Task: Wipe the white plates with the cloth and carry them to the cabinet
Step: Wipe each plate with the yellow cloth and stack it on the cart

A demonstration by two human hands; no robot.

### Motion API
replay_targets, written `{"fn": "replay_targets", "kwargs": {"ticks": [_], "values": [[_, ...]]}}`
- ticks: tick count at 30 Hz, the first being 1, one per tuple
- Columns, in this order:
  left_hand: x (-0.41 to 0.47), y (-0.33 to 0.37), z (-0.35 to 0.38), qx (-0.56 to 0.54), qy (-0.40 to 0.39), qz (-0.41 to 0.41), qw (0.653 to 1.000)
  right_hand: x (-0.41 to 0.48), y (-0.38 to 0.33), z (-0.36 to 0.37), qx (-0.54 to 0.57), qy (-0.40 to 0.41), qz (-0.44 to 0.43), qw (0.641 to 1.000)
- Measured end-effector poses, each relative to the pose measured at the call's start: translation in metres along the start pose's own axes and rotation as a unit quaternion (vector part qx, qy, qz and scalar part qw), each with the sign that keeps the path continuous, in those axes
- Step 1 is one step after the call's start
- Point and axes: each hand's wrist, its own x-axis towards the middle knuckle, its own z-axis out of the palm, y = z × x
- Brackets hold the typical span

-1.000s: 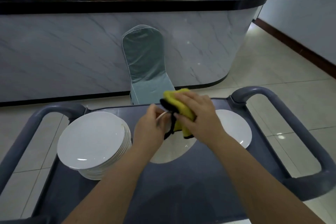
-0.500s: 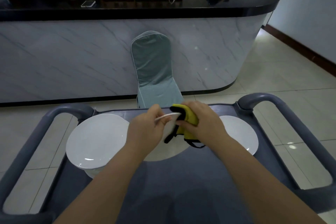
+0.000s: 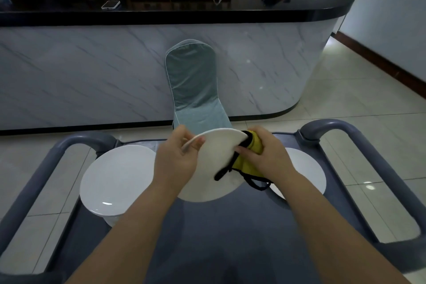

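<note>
Held plate: a white plate (image 3: pixel 214 168) is up between the two hands over the middle of the cart, tilted with its broad face toward the camera. I cannot tell whether its lower edge touches the cart.
Left hand: the left hand (image 3: pixel 177 159) pinches the plate's left rim, with the thumb on the near face and the fingers curled behind.
Right hand: the right hand (image 3: pixel 265 157) grips a yellow cloth (image 3: pixel 250 159) and presses it against the plate's right rim.
Cloth: it is folded over the rim, with a black edge lying on the plate's face and a thin black loop hanging below the wrist.
Stack of plates: a stack of plates (image 3: pixel 117 180) sits on the left side of the cart, partly covered by the left forearm.
Single plate: another white plate (image 3: pixel 306 173) lies flat on the right side, behind the right hand.
Cart: the grey cart (image 3: pixel 230 237) has a rounded handle bar at each side.
Chair: a chair (image 3: pixel 193 85) in a grey-green cover stands just beyond the cart, against the bench.
Bench: a marble-fronted bench (image 3: pixel 92 71) with a black top carries a phone (image 3: pixel 110 4) and pink items.
</note>
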Motion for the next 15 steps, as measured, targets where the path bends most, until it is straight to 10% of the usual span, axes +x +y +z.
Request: {"fn": "replay_targets", "kwargs": {"ticks": [5,12,15], "values": [[-0.004,0.0,0.018,0.123,-0.068,0.125,0.982,0.006,-0.034,0.018,-0.175,0.004,-0.231,0.957],[-0.016,-0.017,0.011,-0.159,0.081,-0.16,0.971,0.003,-0.003,-0.006,0.07,0.011,0.036,0.997],[-0.011,-0.014,0.014,0.018,-0.007,-0.055,0.998,-0.003,-0.004,-0.002,0.027,0.042,0.01,0.999]]}}
